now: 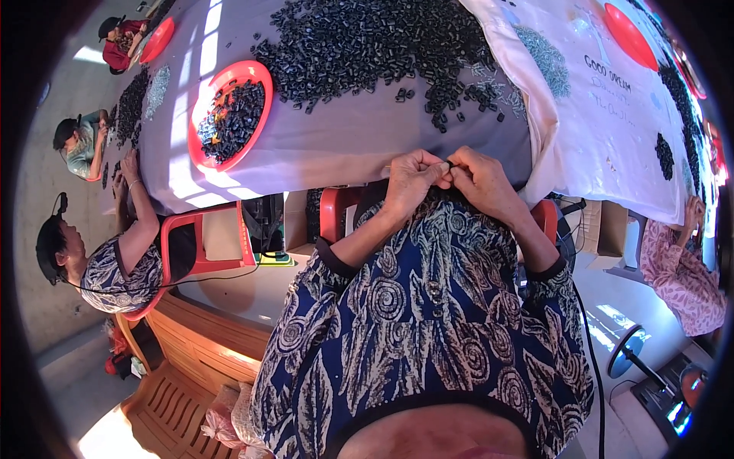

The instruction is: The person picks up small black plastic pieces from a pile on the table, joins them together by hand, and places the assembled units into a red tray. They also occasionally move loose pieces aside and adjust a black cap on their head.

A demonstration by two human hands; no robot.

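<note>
At the near edge of the table, my left hand [414,182] and my right hand [483,182] meet with their fingertips pinched together. Between them shows a small black piece [449,164], mostly hidden by the fingers. It resembles the pieces in the large pile of small black plastic parts [375,46] beyond my hands. To the left of my hands, a red plastic basin [267,99] holds more black pieces with a few orange bits. Thin, clear or silvery small parts [514,98] are scattered at the right side of the pile.
A grey cloth [336,145] covers the table, and a white printed cloth [581,153] lies to the right. Co-workers sit at the left [115,260] and right [680,268]. Red plastic chairs [200,229], a wooden bench [206,333] and a fan [627,352] stand around me.
</note>
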